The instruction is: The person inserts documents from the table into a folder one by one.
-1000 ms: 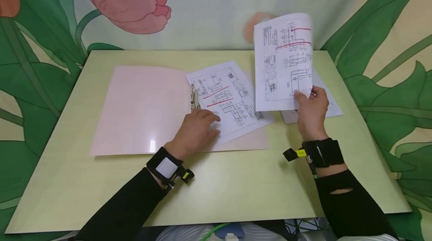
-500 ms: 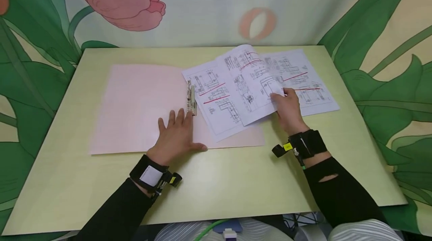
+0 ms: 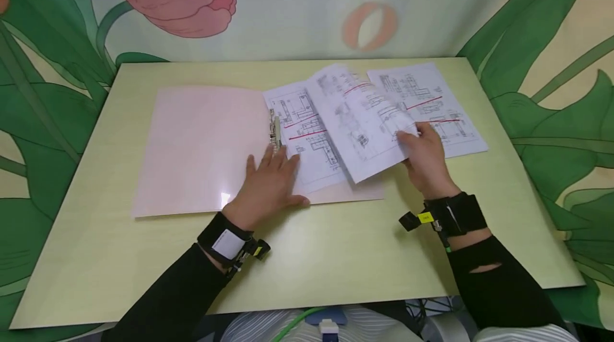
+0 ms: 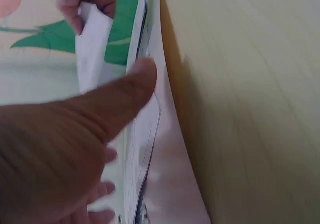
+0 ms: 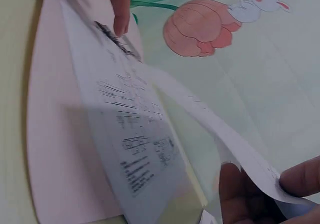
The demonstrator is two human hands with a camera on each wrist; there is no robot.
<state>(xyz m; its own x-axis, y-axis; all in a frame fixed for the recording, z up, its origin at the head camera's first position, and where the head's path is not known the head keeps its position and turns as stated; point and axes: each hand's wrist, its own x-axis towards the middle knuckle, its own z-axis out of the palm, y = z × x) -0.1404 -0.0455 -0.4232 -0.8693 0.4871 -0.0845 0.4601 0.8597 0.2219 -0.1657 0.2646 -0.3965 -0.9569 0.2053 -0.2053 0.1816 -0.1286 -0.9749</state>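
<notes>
A pale pink folder (image 3: 201, 150) lies spread open on the table, with a metal clip (image 3: 275, 129) along its middle. On its right half rests a sheet with a technical drawing (image 3: 299, 110) and red lines. My left hand (image 3: 266, 187) is spread flat by the clip's lower end, fingers straight, thumb at the folder's front edge. Between thumb and fingers, my right hand (image 3: 426, 158) pinches the lower right corner of a drawing sheet (image 3: 357, 134). That sheet slants over the one in the folder and bends upward in the right wrist view.
More drawing sheets (image 3: 438, 97) with red lines lie at the table's back right, beyond the right hand. The pale yellow table (image 3: 345, 262) extends in front of the folder. Behind its far edge hangs a floral curtain (image 3: 288, 6).
My right hand has brought its raised paper down and left over the folder, then slightly right again. My left hand has left the lying sheet and spread out below the clip.
</notes>
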